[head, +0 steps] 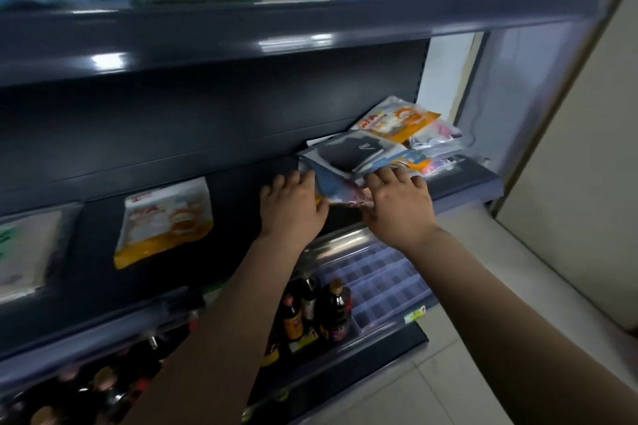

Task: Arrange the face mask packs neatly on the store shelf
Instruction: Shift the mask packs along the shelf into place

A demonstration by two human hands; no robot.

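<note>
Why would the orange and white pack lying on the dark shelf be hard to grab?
The orange and white pack looks like a thin glossy pouch, so it probably bends and feels light. Its shiny film catches light, so it may slip. It lies flat on the shelf, so it shouldn't roll.

I see a loose, overlapping heap of face mask packs (386, 145) at the right end of the middle shelf (241, 183): glossy flat pouches, orange-white and dark ones on top, tilted askew. An orange-white pack (165, 221) lies flat alone further left.
</note>
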